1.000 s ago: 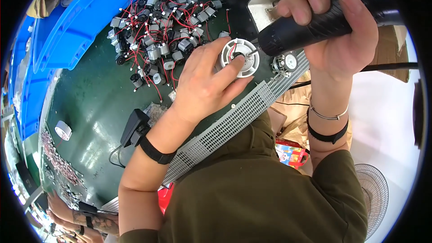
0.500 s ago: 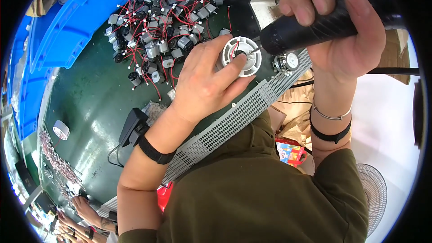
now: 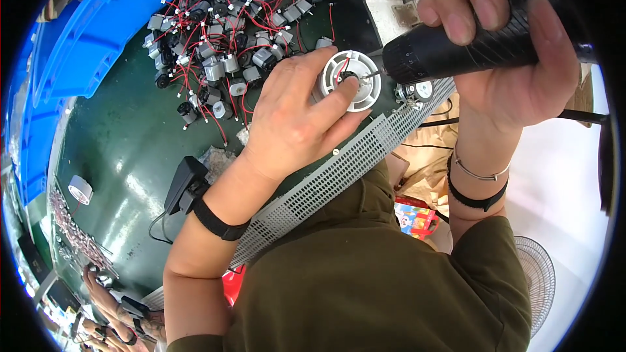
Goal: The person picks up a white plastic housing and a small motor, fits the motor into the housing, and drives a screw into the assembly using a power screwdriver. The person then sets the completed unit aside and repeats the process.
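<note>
My left hand [image 3: 297, 114] is closed around a round white plastic housing [image 3: 370, 99], with a fingertip pressed at its middle. A short red wire and a dark part show inside the housing. In my right hand [image 3: 505, 45] is a black electric screwdriver [image 3: 424, 55], gripped round its thick body. Its thin bit points left into the housing, near my left fingertip; the exact contact is too small to tell. Close below the screwdriver sits a small silver and white part [image 3: 417, 92], at the perforated strip.
Many small motors [image 3: 215, 68] with red wires lie heaped beyond my left hand. Blue bins [image 3: 98, 45] stand far left. A perforated metal strip [image 3: 313, 182] edges the green table [image 3: 130, 137]. A black adapter [image 3: 187, 182] lies near my left forearm. Another person's hands [image 3: 107, 300] are at lower left.
My right hand and the screwdriver have shifted slightly right. The left hand still holds the housing in about the same place. The other person's hand at lower left has moved.
</note>
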`<state>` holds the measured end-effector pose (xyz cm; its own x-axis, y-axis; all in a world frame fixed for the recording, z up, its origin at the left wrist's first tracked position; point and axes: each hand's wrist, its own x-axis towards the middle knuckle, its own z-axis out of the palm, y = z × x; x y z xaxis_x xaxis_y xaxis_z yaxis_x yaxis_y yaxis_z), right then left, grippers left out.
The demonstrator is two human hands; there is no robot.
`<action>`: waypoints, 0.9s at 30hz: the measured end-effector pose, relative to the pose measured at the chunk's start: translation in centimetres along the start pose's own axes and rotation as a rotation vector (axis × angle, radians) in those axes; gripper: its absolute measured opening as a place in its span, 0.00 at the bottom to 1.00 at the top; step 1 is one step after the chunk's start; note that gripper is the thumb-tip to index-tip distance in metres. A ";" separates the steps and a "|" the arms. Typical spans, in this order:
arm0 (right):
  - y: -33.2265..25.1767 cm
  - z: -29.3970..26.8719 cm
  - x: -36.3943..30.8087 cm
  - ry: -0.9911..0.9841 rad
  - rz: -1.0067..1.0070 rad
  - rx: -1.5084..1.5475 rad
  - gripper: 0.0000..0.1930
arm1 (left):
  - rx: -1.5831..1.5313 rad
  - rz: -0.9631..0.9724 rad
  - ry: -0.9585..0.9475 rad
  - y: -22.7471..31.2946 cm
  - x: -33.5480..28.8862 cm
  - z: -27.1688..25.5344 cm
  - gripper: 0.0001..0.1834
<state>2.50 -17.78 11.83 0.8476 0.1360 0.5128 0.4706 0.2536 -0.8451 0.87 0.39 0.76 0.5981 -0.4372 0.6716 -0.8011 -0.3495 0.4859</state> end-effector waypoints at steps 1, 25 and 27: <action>0.0 0.1 -0.1 -0.004 0.002 0.003 0.08 | 0.006 0.001 0.000 0.0 -0.1 0.0 0.21; 0.2 2.2 -0.6 -0.113 0.023 -0.044 0.09 | 0.027 0.015 0.066 -0.3 -0.5 0.2 0.21; -0.8 1.6 0.3 -0.127 0.035 0.007 0.10 | 0.080 -0.020 0.089 0.1 -0.2 -1.5 0.21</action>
<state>1.96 -16.38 12.89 0.8254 0.2653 0.4983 0.4391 0.2533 -0.8620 0.58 1.65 1.48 0.6066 -0.3560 0.7109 -0.7827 -0.4239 0.4556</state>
